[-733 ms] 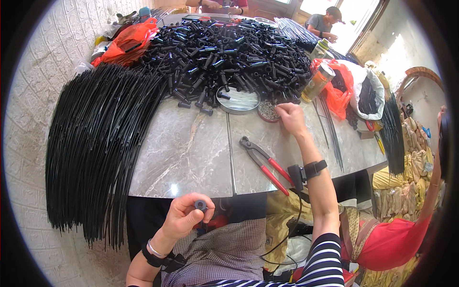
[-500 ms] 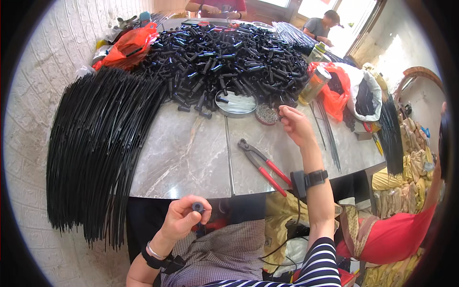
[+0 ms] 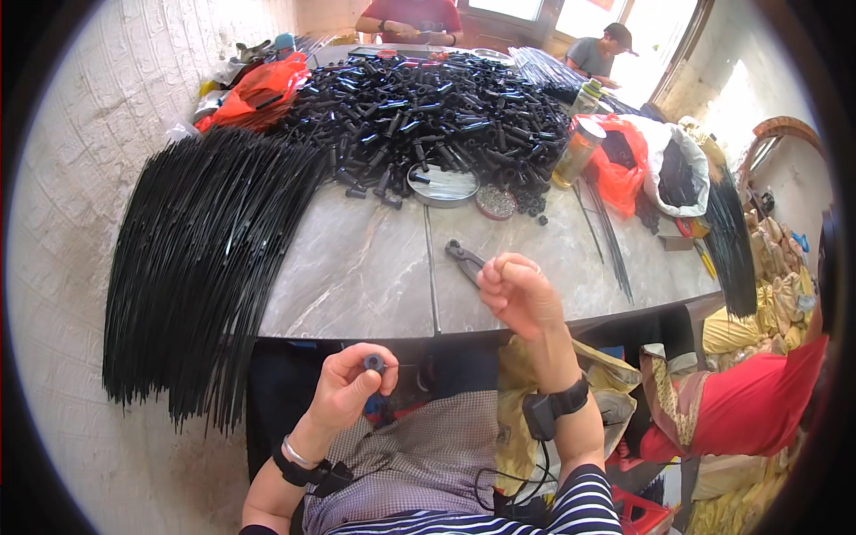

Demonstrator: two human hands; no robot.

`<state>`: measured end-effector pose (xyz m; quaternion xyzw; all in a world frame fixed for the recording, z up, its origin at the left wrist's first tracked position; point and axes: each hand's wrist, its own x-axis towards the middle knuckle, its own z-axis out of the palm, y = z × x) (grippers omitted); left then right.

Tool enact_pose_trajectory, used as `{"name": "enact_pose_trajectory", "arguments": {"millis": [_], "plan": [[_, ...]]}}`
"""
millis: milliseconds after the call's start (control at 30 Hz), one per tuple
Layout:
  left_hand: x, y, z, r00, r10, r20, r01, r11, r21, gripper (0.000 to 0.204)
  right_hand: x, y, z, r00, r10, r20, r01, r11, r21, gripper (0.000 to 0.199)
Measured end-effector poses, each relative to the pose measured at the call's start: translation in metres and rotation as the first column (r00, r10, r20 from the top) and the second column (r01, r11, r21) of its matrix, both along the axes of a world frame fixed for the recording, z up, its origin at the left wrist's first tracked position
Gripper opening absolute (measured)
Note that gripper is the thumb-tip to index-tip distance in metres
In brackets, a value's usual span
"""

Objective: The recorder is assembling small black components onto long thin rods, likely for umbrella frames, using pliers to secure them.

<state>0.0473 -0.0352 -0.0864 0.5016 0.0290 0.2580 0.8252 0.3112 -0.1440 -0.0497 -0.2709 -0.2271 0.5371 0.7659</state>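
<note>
My left hand (image 3: 339,397), low in front of the table edge, is closed around a short black plastic tube (image 3: 374,363), its hollow end facing up toward me. Over the near part of the table, my right hand (image 3: 522,294) has thumb and fingertips pinched together; anything between them is hidden. Below it lies a pair of end-cutting pliers (image 3: 464,259), its handles mostly covered by the hand. Beyond are a small round dish of tiny metal pieces (image 3: 496,203), a few small black caps (image 3: 536,205), and a round tin of thin pale sticks (image 3: 443,187).
A large heap of black tubes (image 3: 428,107) covers the table's far side. Long black rods (image 3: 214,259) hang over the left edge. A bottle (image 3: 578,152), a red bag (image 3: 622,178) and a white sack (image 3: 675,178) stand right. Other people sit across and at the right.
My right hand has come back from beside the small dish toward me, now over the pliers. My left hand keeps its hold on the tube. The view has shifted slightly.
</note>
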Motion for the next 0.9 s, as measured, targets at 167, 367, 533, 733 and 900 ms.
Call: {"name": "enact_pose_trajectory", "arguments": {"millis": [167,367,533,733,900], "plan": [[-0.012,-0.004,0.0,0.999,0.039,-0.006,-0.039,0.999,0.017,0.036,-0.042,0.001,-0.006,0.995,0.051,-0.085,-0.05,0.999,0.02,0.012],[-0.023,-0.008,0.009,0.987,0.156,-0.05,-0.155,0.988,0.015,0.042,-0.1,0.002,-0.004,0.995,0.096,-0.036,-0.096,0.995,-0.02,0.01],[-0.023,-0.012,0.007,0.978,0.208,-0.019,-0.208,0.978,-0.007,0.044,-0.147,0.004,-0.014,0.984,-0.072,0.161,0.075,0.997,-0.017,0.01],[-0.022,-0.019,0.006,0.974,0.229,0.007,-0.228,0.973,-0.01,0.048,-0.177,0.007,-0.011,0.94,-0.223,0.259,0.219,0.975,0.045,0.011],[-0.021,-0.024,0.002,0.972,0.236,-0.008,-0.236,0.971,-0.033,0.048,-0.179,0.006,-0.014,0.936,-0.219,0.276,0.23,0.973,-0.01,0.011]]}}
